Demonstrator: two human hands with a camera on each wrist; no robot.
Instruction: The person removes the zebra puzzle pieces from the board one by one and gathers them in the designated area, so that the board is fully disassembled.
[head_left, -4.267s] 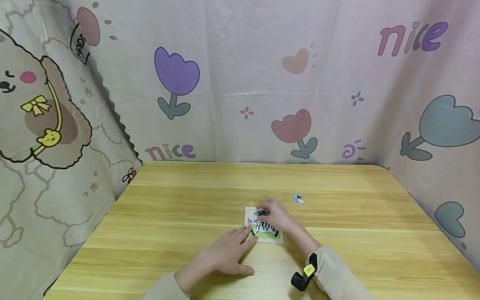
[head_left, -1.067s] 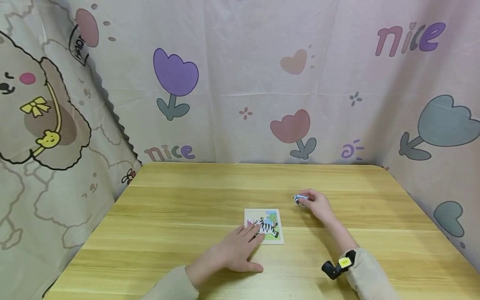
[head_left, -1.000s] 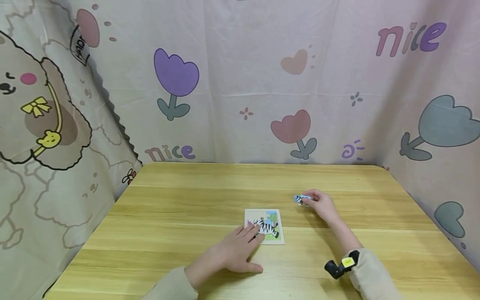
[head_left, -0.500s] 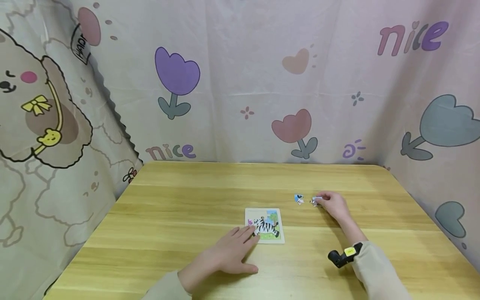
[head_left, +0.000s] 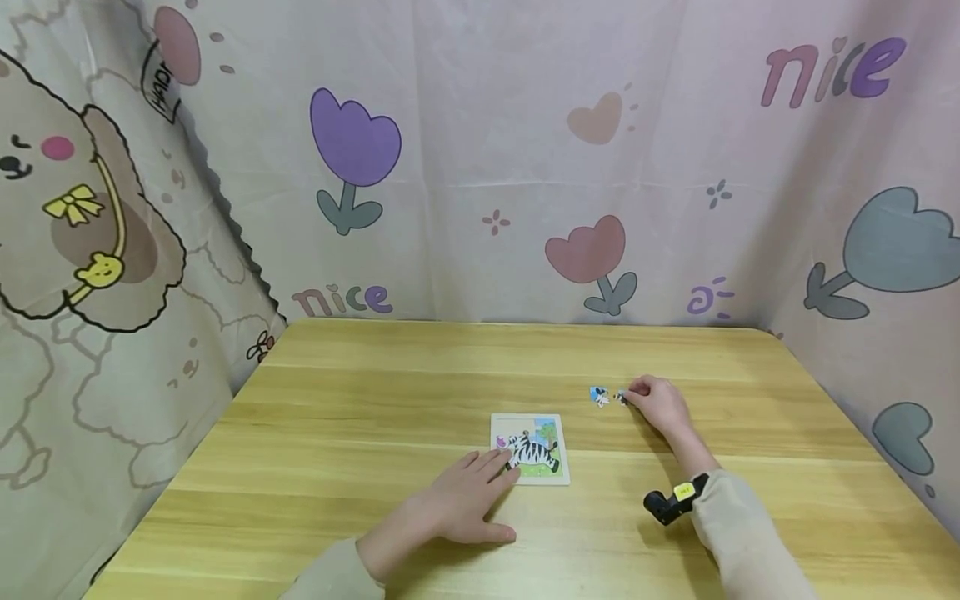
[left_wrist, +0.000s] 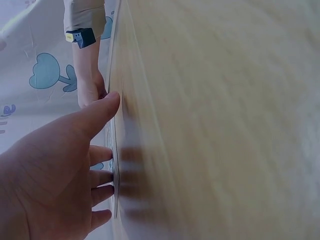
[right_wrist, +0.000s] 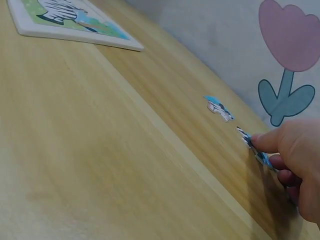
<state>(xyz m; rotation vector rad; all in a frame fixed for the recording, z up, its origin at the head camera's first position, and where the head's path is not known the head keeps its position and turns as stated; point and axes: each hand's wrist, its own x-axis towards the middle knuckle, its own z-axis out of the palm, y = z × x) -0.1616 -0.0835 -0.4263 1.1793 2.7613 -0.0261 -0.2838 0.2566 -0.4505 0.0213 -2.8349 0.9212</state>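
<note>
Right hand (head_left: pixel 662 406) is pinching a puzzle piece (head_left: pixel 621 397) beyond and right of the puzzle board (head_left: pixel 512 427); left hand (head_left: pixel 467 502) is resting on the board's near-left part, fingers extended, gripping nothing. Piece is looking light, thin and stiff, edges probably offering the best hold.

Whole scene's tipped sideways here. Left hand (left_wrist: pixel 55 165) fills lower left, thumb stuck up and out over tabletop (left_wrist: pixel 225 125), fingers spread and resting against thin flat board (left_wrist: pixel 116 202), seen pretty much edge-on. Soft, blurry finger shadows (left_wrist: pixel 135 172) on wood. Up top, right hand (left_wrist: pixel 89 92) pokes in, fingertips mostly hidden behind left thumb. Pale sleeve (left_wrist: pixel 85 17), black gadget (left_wrist: pixel 86 38) with yellow label (left_wrist: pixel 69 37) at wrist. Backdrop: pale cloth (left_wrist: pixel 20 122), blue-grey tulip print (left_wrist: pixel 45 72).
</note>
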